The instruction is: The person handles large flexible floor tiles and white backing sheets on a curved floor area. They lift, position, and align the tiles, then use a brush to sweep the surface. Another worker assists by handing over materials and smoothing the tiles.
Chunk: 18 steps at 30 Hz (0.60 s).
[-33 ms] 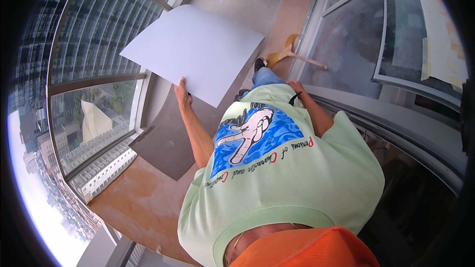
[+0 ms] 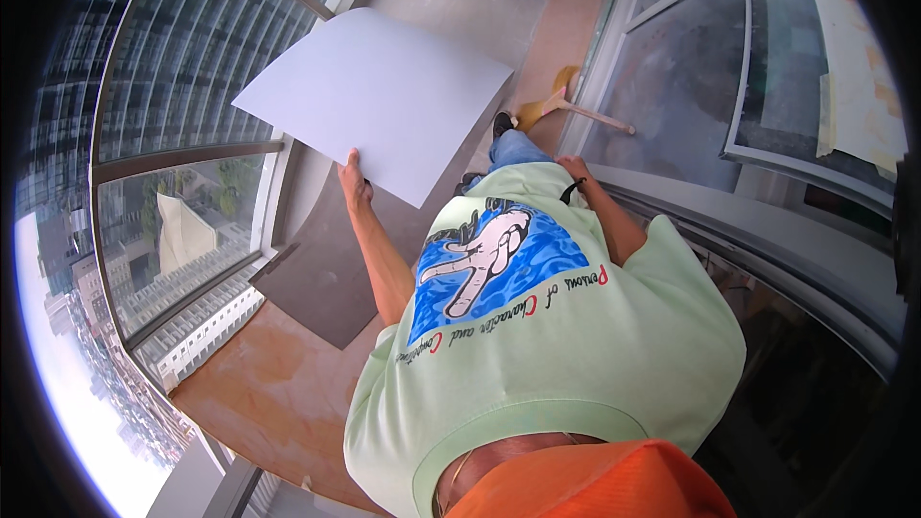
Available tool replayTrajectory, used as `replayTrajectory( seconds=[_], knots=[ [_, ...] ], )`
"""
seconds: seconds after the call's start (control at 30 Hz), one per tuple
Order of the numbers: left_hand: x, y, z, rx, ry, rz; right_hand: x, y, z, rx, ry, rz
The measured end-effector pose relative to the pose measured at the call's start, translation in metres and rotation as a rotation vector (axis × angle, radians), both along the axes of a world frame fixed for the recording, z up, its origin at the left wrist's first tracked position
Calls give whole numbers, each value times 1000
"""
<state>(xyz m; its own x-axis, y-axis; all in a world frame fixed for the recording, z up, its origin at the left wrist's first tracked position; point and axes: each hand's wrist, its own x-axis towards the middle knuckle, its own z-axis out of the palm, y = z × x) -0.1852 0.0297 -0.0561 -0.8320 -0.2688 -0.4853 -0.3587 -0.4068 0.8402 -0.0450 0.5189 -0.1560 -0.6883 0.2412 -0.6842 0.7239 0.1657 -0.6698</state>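
Note:
My left hand (image 2: 356, 182) grips the near edge of a large, thin white sheet (image 2: 384, 86), thumb on top and fingers underneath. The sheet bows slightly and hangs above the floor, its left corner in front of the window. Close to my hip, beside the jeans (image 2: 516, 151), hangs my right hand (image 2: 574, 169); its fingers are mostly turned away, so I cannot make out their pose. A black band or strap (image 2: 573, 192) shows at that wrist. Below the white sheet a dark grey-brown sheet (image 2: 331, 273) lies on the floor.
Tall windows (image 2: 192, 48) run along the left. A broom-like tool with a yellow head and wooden handle (image 2: 600, 117) lies beyond my shoe (image 2: 503, 123). Framed glass panels (image 2: 672, 77) stand at the right. The near floor (image 2: 259, 393) has an orange-brown covering.

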Motion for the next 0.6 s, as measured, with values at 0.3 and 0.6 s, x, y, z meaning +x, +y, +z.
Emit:
replayTrajectory(
  seconds=[0.3, 0.6],
  knots=[
    [-7, 6, 0, 28, 7, 0, -15, 9, -8, 11, 7, 42],
    [-3, 7, -9, 11, 26, 40, -27, 8, 0, 1, -48, 61]
  ],
)
